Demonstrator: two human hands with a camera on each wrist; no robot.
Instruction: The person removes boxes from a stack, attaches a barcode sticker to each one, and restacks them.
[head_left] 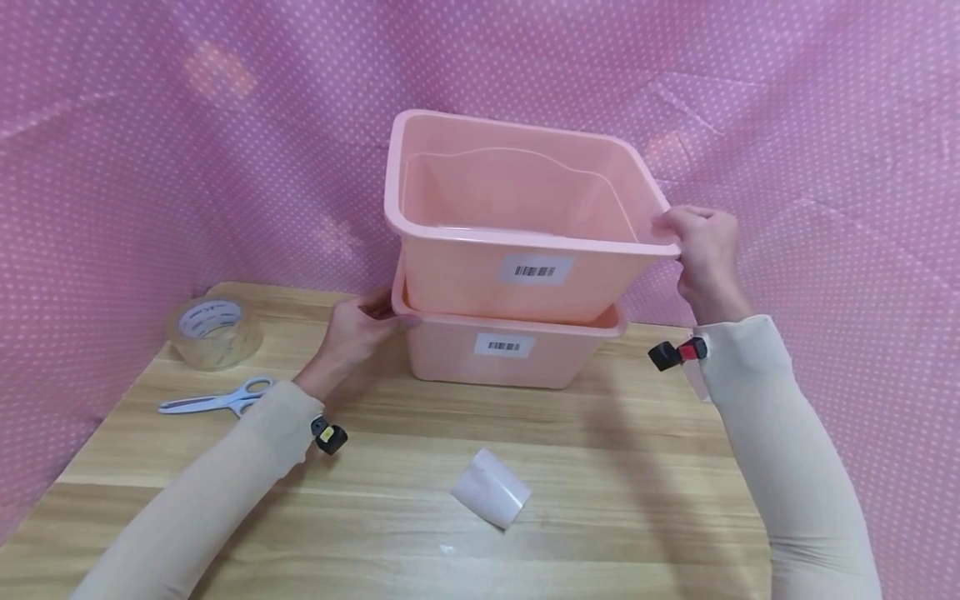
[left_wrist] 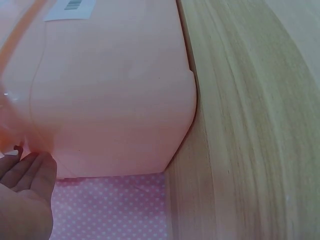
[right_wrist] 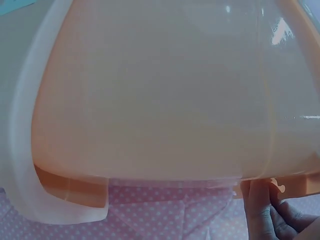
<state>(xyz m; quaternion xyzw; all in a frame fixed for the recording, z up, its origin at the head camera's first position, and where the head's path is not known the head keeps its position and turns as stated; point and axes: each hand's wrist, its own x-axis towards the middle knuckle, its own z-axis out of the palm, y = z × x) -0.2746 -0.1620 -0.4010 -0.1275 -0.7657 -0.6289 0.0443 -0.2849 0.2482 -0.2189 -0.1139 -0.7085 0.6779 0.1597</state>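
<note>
Two pink plastic bins are stacked, each with a white barcode label on its front. The upper bin (head_left: 457, 279) sits partly inside the lower bin (head_left: 442, 354), tilted with its right side raised. My right hand (head_left: 707, 250) grips the upper bin's right rim, thumb over the edge. In the right wrist view its fingers (right_wrist: 259, 205) lie under that rim. My left hand (head_left: 352, 333) holds the lower bin's left rim, thumb at the front corner. The left wrist view shows those fingers (left_wrist: 42, 175) against the bin's side wall.
A roll of clear tape (head_left: 213, 333) and blue-handled scissors (head_left: 217, 402) lie at the left of the wooden table (head_left: 375, 517). A curled pale sheet (head_left: 492, 490) is near the front middle. Pink dotted cloth (head_left: 225, 150) hangs behind and along both sides.
</note>
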